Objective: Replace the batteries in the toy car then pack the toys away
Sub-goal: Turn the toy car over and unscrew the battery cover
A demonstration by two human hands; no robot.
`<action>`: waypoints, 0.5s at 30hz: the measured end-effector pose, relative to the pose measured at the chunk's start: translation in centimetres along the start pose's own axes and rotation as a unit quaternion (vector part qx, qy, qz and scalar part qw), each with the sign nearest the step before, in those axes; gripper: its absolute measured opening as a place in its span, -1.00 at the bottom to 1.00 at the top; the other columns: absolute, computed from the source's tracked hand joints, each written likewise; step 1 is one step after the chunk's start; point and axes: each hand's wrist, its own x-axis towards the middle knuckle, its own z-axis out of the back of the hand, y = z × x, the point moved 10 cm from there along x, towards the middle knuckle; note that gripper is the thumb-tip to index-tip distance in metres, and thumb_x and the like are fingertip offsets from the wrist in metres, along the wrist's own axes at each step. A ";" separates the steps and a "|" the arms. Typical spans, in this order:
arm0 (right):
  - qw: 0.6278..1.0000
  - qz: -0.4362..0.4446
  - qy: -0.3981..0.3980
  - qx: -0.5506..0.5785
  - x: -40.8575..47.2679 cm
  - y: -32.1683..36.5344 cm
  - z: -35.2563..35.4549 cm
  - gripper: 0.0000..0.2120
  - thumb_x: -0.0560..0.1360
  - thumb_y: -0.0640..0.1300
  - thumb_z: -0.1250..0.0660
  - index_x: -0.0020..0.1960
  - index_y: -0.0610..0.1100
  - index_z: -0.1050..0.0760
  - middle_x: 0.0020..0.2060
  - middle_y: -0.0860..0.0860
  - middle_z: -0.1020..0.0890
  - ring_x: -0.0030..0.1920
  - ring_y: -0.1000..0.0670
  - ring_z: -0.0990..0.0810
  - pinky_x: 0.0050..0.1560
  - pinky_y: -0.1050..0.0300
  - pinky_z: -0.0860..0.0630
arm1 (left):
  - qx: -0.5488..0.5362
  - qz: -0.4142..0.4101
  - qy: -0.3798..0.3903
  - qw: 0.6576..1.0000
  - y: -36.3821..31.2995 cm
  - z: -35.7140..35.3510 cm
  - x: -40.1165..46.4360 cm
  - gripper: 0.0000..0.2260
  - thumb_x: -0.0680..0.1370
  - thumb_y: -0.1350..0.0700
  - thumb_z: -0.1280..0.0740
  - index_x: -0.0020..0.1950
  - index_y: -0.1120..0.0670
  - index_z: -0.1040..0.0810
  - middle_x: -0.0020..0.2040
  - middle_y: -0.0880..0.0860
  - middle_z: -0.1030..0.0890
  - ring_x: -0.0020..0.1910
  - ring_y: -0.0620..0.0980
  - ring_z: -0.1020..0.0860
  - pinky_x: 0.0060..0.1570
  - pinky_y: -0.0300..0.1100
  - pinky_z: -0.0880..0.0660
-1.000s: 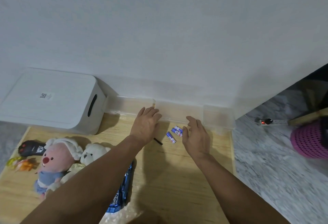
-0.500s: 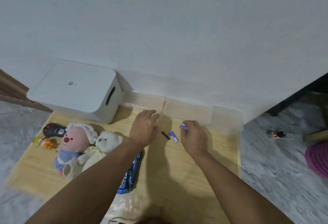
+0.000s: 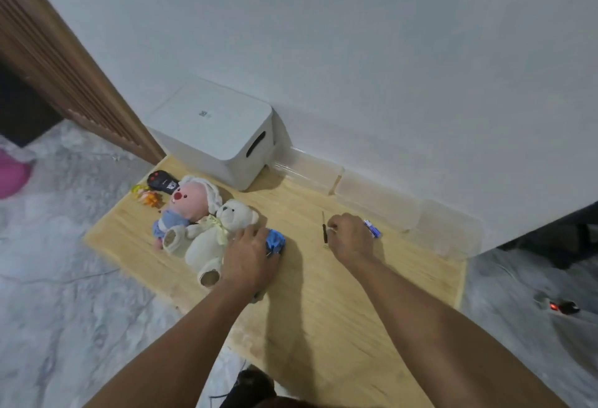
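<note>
Hands both grip: left (image 3: 247, 254) clasps blue toy car (image 3: 275, 241), right (image 3: 351, 234) pinches batteries (image 3: 372, 228).

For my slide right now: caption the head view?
Left hand on blue toy car; right hand holding batteries beside screwdriver.

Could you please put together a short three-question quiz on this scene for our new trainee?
1. True or false: the left hand lies on the blue toy car.
2. What does the right hand hold?
A. batteries
B. the white bear
C. the remote
3. Fill in: the small screwdriver lies on the wooden ____.

Key: 1 true; 2 A; 3 board.
</note>
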 end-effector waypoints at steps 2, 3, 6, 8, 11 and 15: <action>1.000 0.020 0.005 -0.020 0.2 0.6 0.1 -0.78 0.52 -0.21 -0.25 0.10 -0.10 -0.61 0.02 -0.06 -0.62 0.12 -0.11 -0.48 0.03 0.02 -0.48 | 0.002 0.040 0.019 0.999 0.3 -0.5 -0.6 -0.49 0.40 0.01 -0.46 0.29 0.18 -0.52 0.16 0.20 -0.54 0.16 0.26 -0.49 0.07 0.06 -0.48; 1.000 0.021 0.008 -0.020 0.4 0.8 0.1 -0.77 0.52 -0.21 -0.25 0.11 -0.10 -0.61 0.02 -0.07 -0.62 0.13 -0.12 -0.48 0.04 0.02 -0.47 | 0.010 0.058 0.039 0.998 0.5 -1.1 -0.8 -0.46 0.45 -0.02 -0.41 0.38 0.14 -0.43 0.26 0.16 -0.48 0.26 0.22 -0.42 0.13 0.03 -0.45; 0.999 0.016 0.030 -0.014 0.9 1.2 -0.4 -0.78 0.53 -0.16 -0.25 0.12 -0.08 -0.60 0.04 -0.09 -0.61 0.14 -0.14 -0.46 0.01 0.03 -0.42 | 0.013 0.091 0.063 0.994 0.9 -1.9 -1.3 -0.45 0.53 -0.01 -0.31 0.47 0.09 -0.25 0.35 0.11 -0.36 0.35 0.12 -0.31 0.22 -0.06 -0.39; 0.999 0.005 0.040 -0.016 1.4 1.2 -0.9 -0.80 0.52 -0.09 -0.25 0.08 -0.07 -0.59 0.02 -0.10 -0.62 0.11 -0.15 -0.49 -0.05 0.06 -0.40 | 0.015 0.093 0.064 0.994 0.8 -2.0 -1.4 -0.47 0.53 0.05 -0.30 0.47 0.11 -0.23 0.35 0.12 -0.35 0.32 0.12 -0.31 0.25 -0.09 -0.36; 0.998 -0.023 0.048 -0.025 1.9 1.0 -1.1 -0.80 0.50 -0.06 -0.27 0.06 -0.09 -0.57 -0.01 -0.14 -0.62 0.04 -0.18 -0.55 -0.07 0.08 -0.43 | 0.017 0.110 0.069 0.991 1.1 -2.1 -1.3 -0.50 0.53 0.12 -0.30 0.44 0.13 -0.25 0.31 0.14 -0.37 0.29 0.11 -0.33 0.23 -0.10 -0.35; 0.998 -0.039 0.043 -0.025 2.5 0.9 -1.4 -0.80 0.47 -0.15 -0.26 0.07 -0.12 -0.52 -0.01 -0.12 -0.64 0.04 -0.19 -0.57 0.01 0.05 -0.47 | 0.012 0.128 0.074 0.989 1.3 -2.1 -1.1 -0.56 0.54 0.17 -0.25 0.41 0.14 -0.26 0.27 0.16 -0.43 0.24 0.11 -0.37 0.19 -0.10 -0.37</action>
